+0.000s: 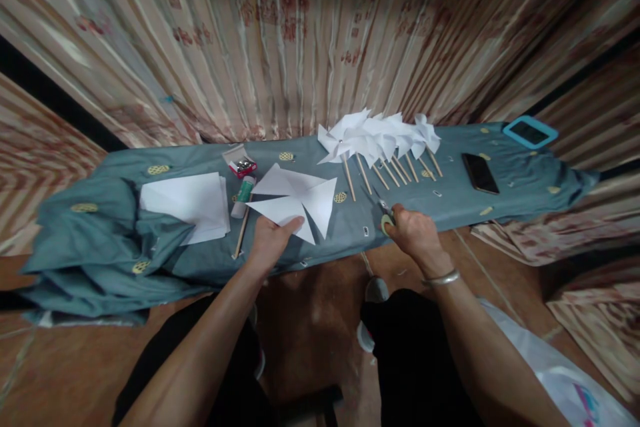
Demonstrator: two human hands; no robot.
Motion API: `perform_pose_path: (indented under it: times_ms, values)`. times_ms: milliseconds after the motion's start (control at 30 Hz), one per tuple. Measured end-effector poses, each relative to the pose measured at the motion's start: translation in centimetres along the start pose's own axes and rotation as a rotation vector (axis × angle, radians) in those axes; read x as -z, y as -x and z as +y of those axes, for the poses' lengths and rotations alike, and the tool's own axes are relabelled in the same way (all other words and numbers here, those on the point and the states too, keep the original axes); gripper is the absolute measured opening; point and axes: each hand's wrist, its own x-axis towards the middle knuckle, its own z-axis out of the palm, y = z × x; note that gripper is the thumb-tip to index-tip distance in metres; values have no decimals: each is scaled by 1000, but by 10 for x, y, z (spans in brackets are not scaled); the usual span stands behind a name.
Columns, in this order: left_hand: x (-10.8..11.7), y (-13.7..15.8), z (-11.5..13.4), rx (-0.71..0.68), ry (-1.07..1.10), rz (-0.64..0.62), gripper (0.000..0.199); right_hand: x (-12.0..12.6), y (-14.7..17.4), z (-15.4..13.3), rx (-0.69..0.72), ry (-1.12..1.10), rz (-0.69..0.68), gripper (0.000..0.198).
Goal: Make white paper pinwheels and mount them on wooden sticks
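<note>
Head cam's showing me the left hand (273, 243) pinching the slit paper (320, 203), thumb on top, just above the cloth (345, 240). Right hand (414, 230) is curling round the scissors (385, 213), which are hanging clear of the paper. I'm reading this as the cutting step; can't tell if every slit's done. If not, next move's probably calling for turning an uncut corner to the blades; otherwise, parking the scissors and folding. Glue stick (243, 197) and stick (242, 233) are lying just left, finished pinwheels (380, 133) beyond.
</note>
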Motion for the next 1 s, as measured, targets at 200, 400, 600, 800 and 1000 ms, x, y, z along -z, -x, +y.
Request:
perform_pose_path:
  times_ms: [200,400,600,800,1000]
  values:
    - [0,-1,-6,13,-48,-53,37,3,-13,-6,46,72,-18,28]
    - [1,-6,-9,43,-42,-49,35,1,-24,-18,56,51,23,33]
    - [3,-13,-14,88,-17,-70,37,-1,-30,-24,47,29,31,29]
    - [5,-10,-1,145,-68,-186,35,-8,-27,-19,92,17,92,27]
    - [30,-3,16,98,-234,-252,41,2,-28,-37,169,-149,319,32]
